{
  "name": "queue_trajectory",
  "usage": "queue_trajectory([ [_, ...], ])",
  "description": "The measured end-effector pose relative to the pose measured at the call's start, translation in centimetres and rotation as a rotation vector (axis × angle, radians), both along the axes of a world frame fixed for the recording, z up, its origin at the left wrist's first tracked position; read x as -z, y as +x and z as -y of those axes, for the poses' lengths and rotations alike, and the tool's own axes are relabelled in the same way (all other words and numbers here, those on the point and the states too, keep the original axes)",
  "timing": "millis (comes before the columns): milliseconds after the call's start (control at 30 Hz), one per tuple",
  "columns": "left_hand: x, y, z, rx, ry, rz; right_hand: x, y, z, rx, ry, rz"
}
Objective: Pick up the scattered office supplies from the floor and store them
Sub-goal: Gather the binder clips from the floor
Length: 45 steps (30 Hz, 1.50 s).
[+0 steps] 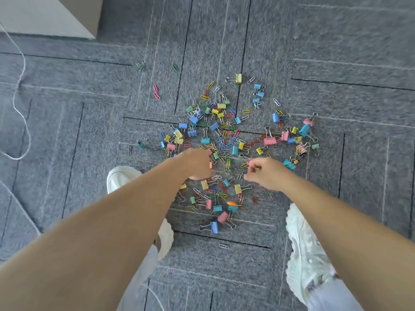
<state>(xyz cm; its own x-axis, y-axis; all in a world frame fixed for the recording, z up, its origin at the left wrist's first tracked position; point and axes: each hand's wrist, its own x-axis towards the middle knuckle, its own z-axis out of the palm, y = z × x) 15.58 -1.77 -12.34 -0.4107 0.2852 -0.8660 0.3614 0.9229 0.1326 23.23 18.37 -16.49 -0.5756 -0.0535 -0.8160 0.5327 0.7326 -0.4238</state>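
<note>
Forearms fill the bottom of the head view, both reaching down between two white shoes [307,250] to the grey carpet [89,131]. Over the near middle of the spill comes the left hand [197,163], back to the camera, fingers curled under. A speck of orange shows at its fingertips, but whether it grips anything cannot be told. Opposite it, the right hand [267,173] has thumb and fingers drawn together, pinching a pinkish clip [251,162] just above the floor.

And what a heap [224,135]: binder clips and paper clips in every colour, thick at the centre and thinning to strays. A blue binder clip [214,227] and a lone paper clip [223,246] lie toward the feet, and pink paper clips [156,92] lie well off to the far left. No box or tray shows anywhere, so storing looks a long way off.

Pinching one at a time looks slow here. Raking the strays inward with flat fingers, then scooping handfuls, would likely serve better. The wire arms probably snag each other and the carpet, so a straight lift with a shake should shed tangles. A white cord [20,86] lies at the left, well apart.
</note>
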Motion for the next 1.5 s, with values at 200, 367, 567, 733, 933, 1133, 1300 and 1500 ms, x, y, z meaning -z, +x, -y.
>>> queue_trajectory([
  [200,3.7,3.1,1.3,-0.133,-0.046,-0.007,3.1,0.8,4.7,-0.589,0.278,-0.089],
  [367,5.6,5.4,2.5,-0.237,-0.036,-0.130,3.6,0.0,4.4,-0.475,0.225,-0.116],
  [567,6.5,5.9,1.8,-0.216,0.026,-0.134,2.7,1.0,1.4,0.411,-0.302,-0.019],
  [733,6.6,2.9,-0.1,-0.380,0.298,-0.070,2.0,1.4,-1.0,1.152,-0.825,0.251],
  [933,6.6,0.9,-3.2,-0.911,0.616,0.083,1.0,0.4,-4.1,1.104,-0.768,0.146],
  [1133,7.0,1.5,-5.2,-1.007,0.656,0.200,1.8,-0.8,-3.5,0.696,-0.337,-0.023],
  [1300,7.5,1.8,-5.8,-0.917,0.602,-0.035,2.9,-1.1,-1.9,0.129,0.118,-0.291],
  [1500,7.2,0.7,-4.6,-1.155,0.664,-0.065,4.6,-0.9,0.9,-0.154,0.422,-0.295],
])
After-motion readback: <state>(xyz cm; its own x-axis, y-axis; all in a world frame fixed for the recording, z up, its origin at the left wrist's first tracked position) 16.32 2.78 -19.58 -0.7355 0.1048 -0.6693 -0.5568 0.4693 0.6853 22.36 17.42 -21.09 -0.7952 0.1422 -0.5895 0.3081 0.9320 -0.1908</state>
